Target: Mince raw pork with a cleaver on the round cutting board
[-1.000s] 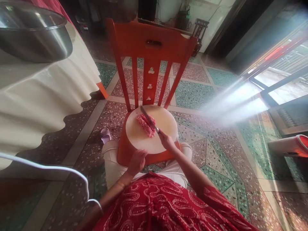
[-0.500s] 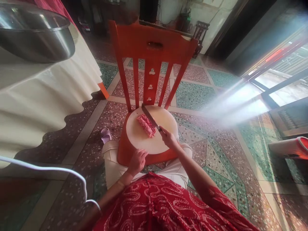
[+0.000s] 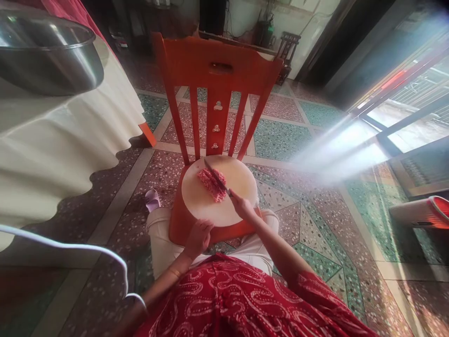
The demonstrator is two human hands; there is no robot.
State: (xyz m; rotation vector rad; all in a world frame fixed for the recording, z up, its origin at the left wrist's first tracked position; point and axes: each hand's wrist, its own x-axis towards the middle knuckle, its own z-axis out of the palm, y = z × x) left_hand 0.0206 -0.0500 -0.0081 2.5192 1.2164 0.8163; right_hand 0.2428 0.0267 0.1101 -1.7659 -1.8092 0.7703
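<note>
My right hand (image 3: 242,206) is wrapped round the handle of a knife (image 3: 216,175). Its long dark blade lies across minced meat (image 3: 211,186), pressed along the upper right part of the pink heap. The meat sits on a round, pale cutting board (image 3: 236,217), which rests on the seat of a red wooden chair (image 3: 178,230). At the board's near left edge is my left hand (image 3: 199,236), its loosely bent fingers over the rim and the thumb apart from them. Nothing shows between those fingers.
To the left, a large steel bowl (image 3: 70,70) stands on a table with a cream cloth (image 3: 70,145). A white cable (image 3: 80,248) hangs at lower left. A lilac slipper (image 3: 152,200) is near the chair; a white and red cylindrical object (image 3: 421,213) is at right.
The knife has moved left and down from the meat's right side onto the meat, whose heap now looks wider. My left hand stays at the board's edge. The whole view has shifted slightly.
</note>
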